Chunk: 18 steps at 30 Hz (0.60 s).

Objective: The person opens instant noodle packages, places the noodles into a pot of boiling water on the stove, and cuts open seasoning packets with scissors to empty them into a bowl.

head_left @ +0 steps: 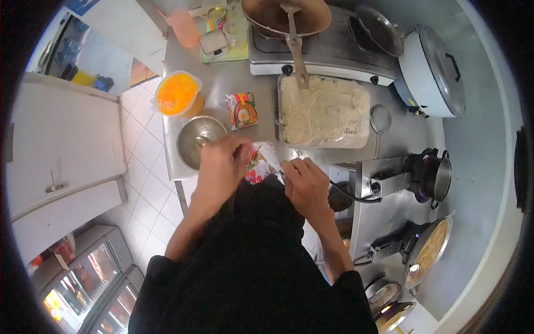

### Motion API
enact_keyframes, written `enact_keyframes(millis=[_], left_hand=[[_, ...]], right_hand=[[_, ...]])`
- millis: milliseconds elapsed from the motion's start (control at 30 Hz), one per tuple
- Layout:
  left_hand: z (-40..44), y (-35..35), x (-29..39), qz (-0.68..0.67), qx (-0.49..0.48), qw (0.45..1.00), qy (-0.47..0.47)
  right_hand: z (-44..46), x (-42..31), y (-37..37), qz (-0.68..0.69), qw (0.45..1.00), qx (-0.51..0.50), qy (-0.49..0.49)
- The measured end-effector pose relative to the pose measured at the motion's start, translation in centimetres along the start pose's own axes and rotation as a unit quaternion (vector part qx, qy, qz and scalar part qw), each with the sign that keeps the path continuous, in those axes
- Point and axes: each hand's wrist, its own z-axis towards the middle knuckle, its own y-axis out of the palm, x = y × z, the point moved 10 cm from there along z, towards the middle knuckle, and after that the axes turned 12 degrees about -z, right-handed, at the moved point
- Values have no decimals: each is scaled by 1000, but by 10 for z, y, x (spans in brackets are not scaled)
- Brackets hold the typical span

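Close to my body, at the counter's near edge, a red and white instant noodle packet (261,162) is pinched between my two hands. My left hand (222,167) grips its left side with the fingers closed. On the right, my right hand (307,186) has its fingers closed on the packet's pale edge. Part of the packet is hidden by the hands and my black clothing. A second noodle packet (242,111) lies flat just beyond. Left of it stands a steel bowl (186,153) with a spoon (202,141) in it.
A plastic container of orange liquid (179,93) stands at the counter's left edge. A tray of whitish crumbs (322,114) is partly covered with plastic. Behind are a stove (334,55) and a wok (267,15). Burners with pans, one a pan of frying food (431,253), are right.
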Motion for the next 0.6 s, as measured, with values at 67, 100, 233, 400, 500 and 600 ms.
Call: enact_keyframes(millis=[67, 100, 233, 400, 500, 600], left_hand=[[-2, 1, 6, -19, 24, 999, 13], [-3, 3, 2, -5, 30, 999, -25], [-12, 16, -28, -20, -39, 990, -135], [-10, 9, -27, -33, -10, 991, -128], [-9, 9, -25, -42, -8, 995, -91], [-7, 3, -25, -35, -13, 997, -75]], right_hand=[[-4, 6, 7, 61, 997, 32, 45], [-2, 2, 11, 60, 997, 32, 43], [-2, -3, 18, 86, 992, 70, 57], [-10, 2, 29, 84, 992, 30, 85], [-5, 3, 6, 161, 967, 134, 146], [7, -17, 11, 105, 990, 79, 51]])
